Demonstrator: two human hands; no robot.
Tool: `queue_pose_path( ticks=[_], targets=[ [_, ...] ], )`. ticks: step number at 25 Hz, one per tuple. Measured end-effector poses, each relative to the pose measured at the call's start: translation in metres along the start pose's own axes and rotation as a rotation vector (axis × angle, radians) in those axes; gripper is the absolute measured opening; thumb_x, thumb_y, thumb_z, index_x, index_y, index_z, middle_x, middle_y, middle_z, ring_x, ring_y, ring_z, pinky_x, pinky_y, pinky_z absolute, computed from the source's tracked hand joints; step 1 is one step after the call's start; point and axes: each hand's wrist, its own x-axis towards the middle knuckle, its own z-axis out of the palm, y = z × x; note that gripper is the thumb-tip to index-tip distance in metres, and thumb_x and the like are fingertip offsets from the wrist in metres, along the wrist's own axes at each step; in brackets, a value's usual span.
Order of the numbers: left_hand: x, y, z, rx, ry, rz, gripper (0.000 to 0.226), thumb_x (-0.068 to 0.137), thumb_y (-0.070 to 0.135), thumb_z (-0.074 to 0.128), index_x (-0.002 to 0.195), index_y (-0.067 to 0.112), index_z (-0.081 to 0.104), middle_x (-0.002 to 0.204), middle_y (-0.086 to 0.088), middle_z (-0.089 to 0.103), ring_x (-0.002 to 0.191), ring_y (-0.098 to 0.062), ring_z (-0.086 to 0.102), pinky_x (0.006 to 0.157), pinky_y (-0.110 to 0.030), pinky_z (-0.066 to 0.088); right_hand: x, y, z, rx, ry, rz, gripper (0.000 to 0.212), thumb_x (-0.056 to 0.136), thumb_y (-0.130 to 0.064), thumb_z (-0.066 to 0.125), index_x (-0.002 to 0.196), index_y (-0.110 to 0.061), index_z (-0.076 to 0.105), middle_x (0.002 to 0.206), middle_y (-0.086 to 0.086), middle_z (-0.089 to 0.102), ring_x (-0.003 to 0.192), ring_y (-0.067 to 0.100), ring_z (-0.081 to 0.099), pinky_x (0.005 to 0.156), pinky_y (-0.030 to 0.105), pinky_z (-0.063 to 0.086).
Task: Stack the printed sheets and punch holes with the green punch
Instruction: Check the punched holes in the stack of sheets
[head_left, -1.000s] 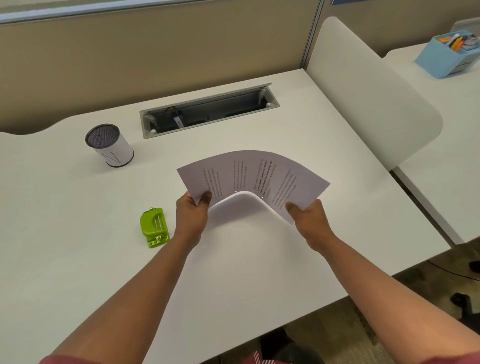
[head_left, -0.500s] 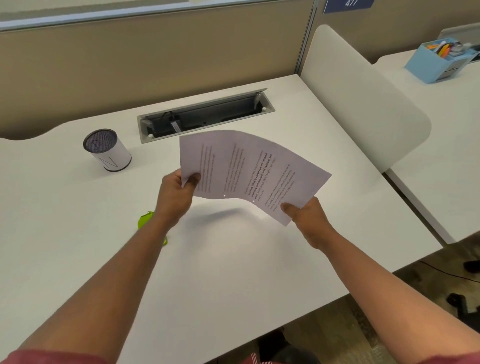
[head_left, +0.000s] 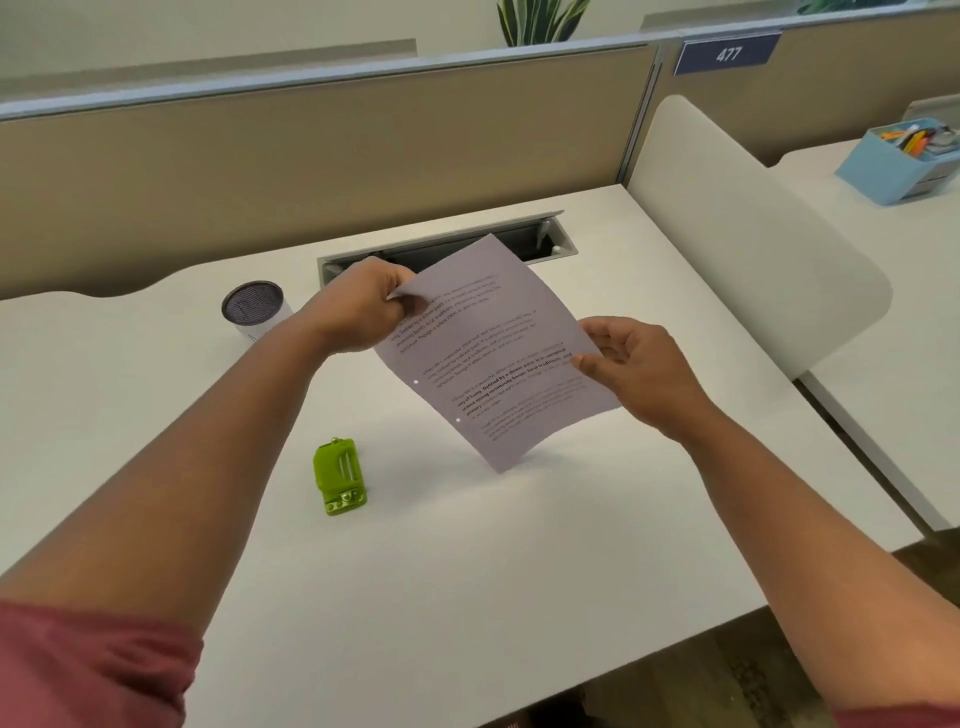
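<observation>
Since the earlier frames, we found the printed sheets raised from a bowed, near-level hold into a steep tilt, their lowest corner hanging just above the desk. Two small punched holes showed along the sheets' left margin, so we judged the punching step done, or nearly so, with only squaring or setting down left. The green punch lay untouched on the desk, nearer us than the left hand and below it, apart from the paper. Our right hand pinched the right edge, thumb on the printed face, fingers curled behind. Our left hand pinched the upper-left corner between thumb and fingers. Beyond the left hand stood a mesh-topped cup and a cable tray.
</observation>
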Motion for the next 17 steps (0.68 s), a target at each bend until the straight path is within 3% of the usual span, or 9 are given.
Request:
queue_pose_path(
  ticks=[5, 7, 8, 10, 11, 13, 15, 17],
  targets=[
    [0.002, 0.007, -0.008, 0.046, -0.100, -0.004, 0.014, 0.096, 0.014, 0.060, 0.092, 0.012, 0.074, 0.098, -0.004, 0.075, 0.086, -0.016, 0.063, 0.069, -0.016, 0.044, 0.001, -0.006, 0.021, 0.021, -0.033, -0.043, 0.017, 0.099, -0.013, 0.061, 0.099, -0.019, 0.077, 0.091, -0.004, 0.080, 0.084, 0.017, 0.076, 0.080, 0.040, 0.060],
    [0.005, 0.002, -0.001, 0.049, 0.044, 0.024, 0.011, 0.093, 0.022, 0.066, 0.099, 0.019, 0.074, 0.103, 0.001, 0.074, 0.103, -0.021, 0.065, 0.083, -0.026, 0.051, 0.003, -0.004, 0.026, 0.101, -0.019, -0.003, 0.018, 0.099, -0.009, 0.060, 0.098, -0.016, 0.077, 0.089, 0.000, 0.080, 0.078, 0.017, 0.074, 0.076, 0.038, 0.060],
    [0.007, -0.005, 0.009, 0.044, 0.210, 0.042, 0.022, 0.088, 0.030, 0.071, 0.109, 0.023, 0.072, 0.113, 0.003, 0.071, 0.113, -0.022, 0.062, 0.094, -0.034, 0.050, 0.004, -0.002, 0.026, 0.163, -0.002, 0.034, 0.017, 0.098, -0.007, 0.060, 0.100, -0.013, 0.076, 0.089, 0.001, 0.080, 0.076, 0.016, 0.073, 0.074, 0.036, 0.060],
    [-0.002, -0.020, 0.035, -0.130, 0.469, -0.007, 0.072, 0.076, 0.046, 0.081, 0.140, 0.026, 0.052, 0.142, -0.001, 0.055, 0.131, -0.022, 0.050, 0.111, -0.042, 0.040, 0.007, -0.002, 0.024, 0.303, 0.017, 0.098, 0.016, 0.098, -0.002, 0.060, 0.107, -0.005, 0.074, 0.088, 0.003, 0.079, 0.075, 0.017, 0.073, 0.072, 0.032, 0.059],
    [-0.007, -0.027, 0.049, -0.288, 0.490, -0.079, 0.092, 0.073, 0.053, 0.083, 0.149, 0.028, 0.038, 0.151, -0.002, 0.045, 0.137, -0.023, 0.045, 0.113, -0.043, 0.038, 0.009, -0.001, 0.022, 0.358, 0.019, 0.121, 0.017, 0.097, -0.001, 0.060, 0.108, -0.004, 0.073, 0.088, 0.004, 0.079, 0.076, 0.017, 0.074, 0.071, 0.031, 0.060],
    [-0.020, -0.030, 0.077, -0.682, 0.334, -0.259, 0.110, 0.075, 0.054, 0.082, 0.158, 0.031, 0.013, 0.156, -0.002, 0.038, 0.139, -0.023, 0.044, 0.111, -0.045, 0.042, 0.011, 0.004, 0.017, 0.417, 0.014, 0.164, 0.016, 0.097, 0.000, 0.059, 0.106, -0.005, 0.072, 0.084, 0.002, 0.079, 0.073, 0.015, 0.074, 0.063, 0.026, 0.059],
    [-0.028, -0.030, 0.102, -1.028, 0.176, -0.363, 0.095, 0.087, 0.036, 0.076, 0.158, 0.028, 0.013, 0.148, -0.002, 0.050, 0.127, -0.022, 0.059, 0.103, -0.046, 0.050, 0.013, 0.010, 0.013, 0.430, 0.004, 0.210, 0.016, 0.097, -0.001, 0.060, 0.108, -0.004, 0.071, 0.086, 0.003, 0.080, 0.073, 0.016, 0.074, 0.061, 0.027, 0.058],
    [-0.025, -0.026, 0.120, -1.160, 0.109, -0.367, 0.054, 0.095, 0.018, 0.068, 0.144, 0.013, 0.045, 0.133, -0.010, 0.067, 0.113, -0.028, 0.070, 0.098, -0.050, 0.055, 0.014, 0.017, 0.008, 0.419, 0.005, 0.252, 0.017, 0.097, -0.004, 0.061, 0.111, -0.003, 0.070, 0.094, 0.008, 0.079, 0.078, 0.021, 0.074, 0.067, 0.033, 0.061]
  ],
)
